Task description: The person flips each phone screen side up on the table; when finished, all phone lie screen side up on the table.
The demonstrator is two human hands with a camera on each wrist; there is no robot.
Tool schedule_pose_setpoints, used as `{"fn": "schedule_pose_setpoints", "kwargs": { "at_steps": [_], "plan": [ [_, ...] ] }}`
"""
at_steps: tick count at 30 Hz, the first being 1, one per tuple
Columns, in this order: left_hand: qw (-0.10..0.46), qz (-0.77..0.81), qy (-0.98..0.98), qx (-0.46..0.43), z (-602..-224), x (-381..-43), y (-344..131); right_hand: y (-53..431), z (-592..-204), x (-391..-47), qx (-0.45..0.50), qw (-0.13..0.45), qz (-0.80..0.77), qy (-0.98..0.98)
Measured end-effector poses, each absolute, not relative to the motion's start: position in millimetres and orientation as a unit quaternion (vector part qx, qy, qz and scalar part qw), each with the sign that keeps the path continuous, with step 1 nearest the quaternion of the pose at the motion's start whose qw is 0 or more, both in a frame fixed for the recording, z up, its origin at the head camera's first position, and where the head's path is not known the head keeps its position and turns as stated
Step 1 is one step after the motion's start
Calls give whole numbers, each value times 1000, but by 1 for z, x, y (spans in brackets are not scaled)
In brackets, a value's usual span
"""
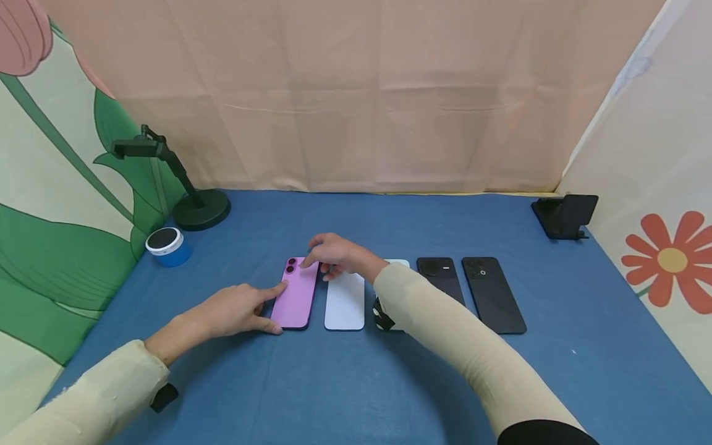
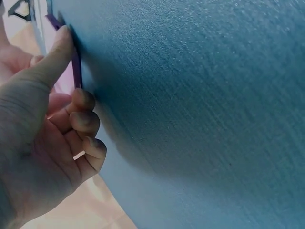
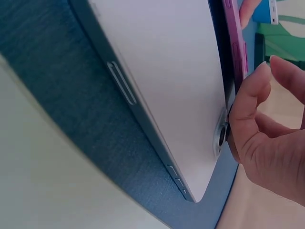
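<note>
A purple phone (image 1: pixel 297 300) lies back up on the blue cloth, camera lenses at its far left corner. My left hand (image 1: pixel 239 309) touches its left side, the index finger higher up the edge and the thumb by the near corner. In the left wrist view, the other fingers bend loosely beside it. My right hand (image 1: pixel 339 254) reaches over a white phone (image 1: pixel 345 306) and touches the purple phone's far right part. From the right wrist, the thumb meets the purple phone's edge (image 3: pixel 235 45) while the index finger stays extended.
Right of the white phone, a pale phone (image 1: pixel 397 262) is mostly hidden by my sleeve. Two dark phones (image 1: pixel 439 278) (image 1: pixel 492 296) lie beyond it. A black stand (image 1: pixel 200 210) and a blue-and-white round container (image 1: pixel 169 247) stand back left; a black holder (image 1: pixel 564 216) stands back right.
</note>
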State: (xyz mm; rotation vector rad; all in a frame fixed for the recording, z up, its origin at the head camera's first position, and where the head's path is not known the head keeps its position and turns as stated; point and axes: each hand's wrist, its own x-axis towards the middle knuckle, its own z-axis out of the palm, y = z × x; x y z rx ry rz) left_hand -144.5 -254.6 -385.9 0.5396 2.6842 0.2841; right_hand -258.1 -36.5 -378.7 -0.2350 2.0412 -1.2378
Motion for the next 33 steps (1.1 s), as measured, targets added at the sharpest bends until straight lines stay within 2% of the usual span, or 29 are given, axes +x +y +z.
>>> {"fn": "schedule_pose_setpoints", "kwargs": {
  "at_steps": [9,18,33],
  "plan": [
    [192,101,956,199,-386,-144,-255,-37,-385,-254,-94,368,-500,778],
    [183,110,955,206,-382,-144,-258,-26,-387,-250,-144,333,-516,776],
    [190,107,955,201,-384,-146,-260,-17,-383,-256,-190,338,-459,799]
  ]
}}
